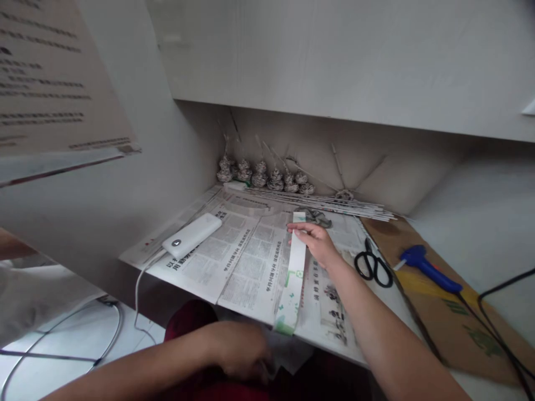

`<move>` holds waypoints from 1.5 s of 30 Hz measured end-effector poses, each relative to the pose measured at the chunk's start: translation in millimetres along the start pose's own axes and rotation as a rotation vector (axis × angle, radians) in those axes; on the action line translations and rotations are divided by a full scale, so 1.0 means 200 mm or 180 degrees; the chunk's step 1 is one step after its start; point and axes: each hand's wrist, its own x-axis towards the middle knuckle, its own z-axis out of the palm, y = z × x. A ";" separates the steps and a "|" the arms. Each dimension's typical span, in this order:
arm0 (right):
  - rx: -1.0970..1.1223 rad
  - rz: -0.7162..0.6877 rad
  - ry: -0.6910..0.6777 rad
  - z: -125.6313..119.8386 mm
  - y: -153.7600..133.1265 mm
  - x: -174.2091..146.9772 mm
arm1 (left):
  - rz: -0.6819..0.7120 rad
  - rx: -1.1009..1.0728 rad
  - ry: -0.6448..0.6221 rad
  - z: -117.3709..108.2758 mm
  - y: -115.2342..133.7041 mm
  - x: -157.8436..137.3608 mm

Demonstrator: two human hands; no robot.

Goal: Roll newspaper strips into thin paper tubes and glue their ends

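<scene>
My right hand [315,239] is over the newspaper, thumb and fingers closed on the upper part of a long white paper strip [296,267]. Green printed marks run along the strip's lower half, and its near end reaches the table edge. Below the table edge, by my lap, my left hand [244,348] is curled with its fingertips mostly out of sight. Something pale shows beside those fingers, too dark and blurred to name. A crumpled grey-green piece [315,217] lies just beyond my right hand.
Newspaper [246,267] covers the table, with a white power bank [192,234] and cable at left. Black-handled scissors [371,267] and a blue glue gun [432,270] on cardboard [438,317] are at right. Thin paper rods [326,203] and several woven gourd shapes [259,174] line the back.
</scene>
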 end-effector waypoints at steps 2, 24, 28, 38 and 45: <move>-0.0109 -0.0001 -0.0080 0.01 0.01 0.00 | 0.0456 -0.0582 -0.0333 -0.17 0.17 -0.06; -0.1095 -0.0751 0.0711 -0.04 0.05 0.04 | 0.0103 -0.3700 0.2937 -0.98 0.01 0.52; -0.2155 -0.0969 0.1546 -0.16 0.09 0.09 | 0.0393 -0.4264 0.2872 -1.00 -0.04 0.55; -0.4458 -0.0521 0.1328 -0.24 0.15 0.12 | 0.0307 -0.3727 0.2053 -0.86 -0.11 0.57; -0.4599 -0.0280 0.1560 -0.21 0.11 0.10 | 0.0310 -0.3750 0.2023 -0.85 -0.08 0.58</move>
